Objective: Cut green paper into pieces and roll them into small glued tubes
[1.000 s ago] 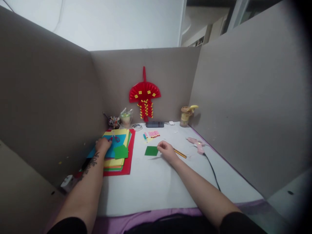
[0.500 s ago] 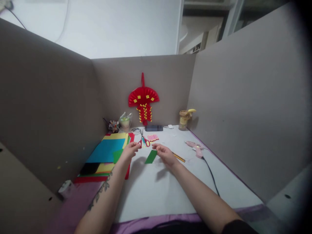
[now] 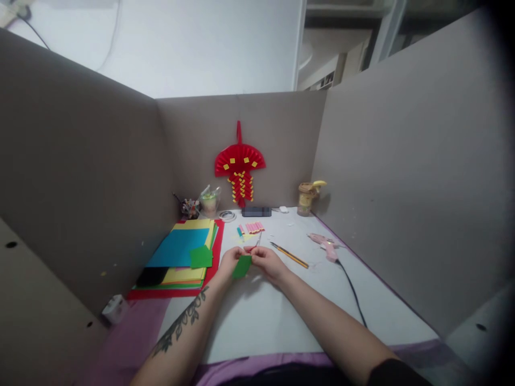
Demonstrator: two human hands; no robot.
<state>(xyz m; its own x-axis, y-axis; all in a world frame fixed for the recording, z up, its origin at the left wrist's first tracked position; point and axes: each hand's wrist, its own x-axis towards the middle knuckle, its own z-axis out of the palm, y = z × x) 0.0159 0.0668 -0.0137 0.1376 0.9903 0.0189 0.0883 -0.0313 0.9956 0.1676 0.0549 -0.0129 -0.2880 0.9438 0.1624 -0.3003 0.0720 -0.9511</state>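
Far L on the worktop (image 3: 257, 327), a blue sheet (image 3: 177, 246) tops a stack of coloured paper (image 3: 213, 252), w/ a loose green sheet (image 3: 200, 257) at its R side. Next, just R of the stack, comes the L hand (image 3: 230, 261): fingers drawn in, partly hidden, so can't tell what it grips. Btwn the hands, in front of the L fingers, is the green paper piece (image 3: 242, 267), tilted, long axis lower L to upper R, its upper R corner pinched by the R hand (image 3: 267, 261). Scissors (image 3: 249, 249) sit just beyond the paper's top edge, red handle btwn both hands' fingertips, blades pointing fwd & a bit R; both hands look abt equally near. Just R of the R hand, a pencil (image 3: 292, 256) lies slantwise; farther R, a pink glue gun (image 3: 329, 247).
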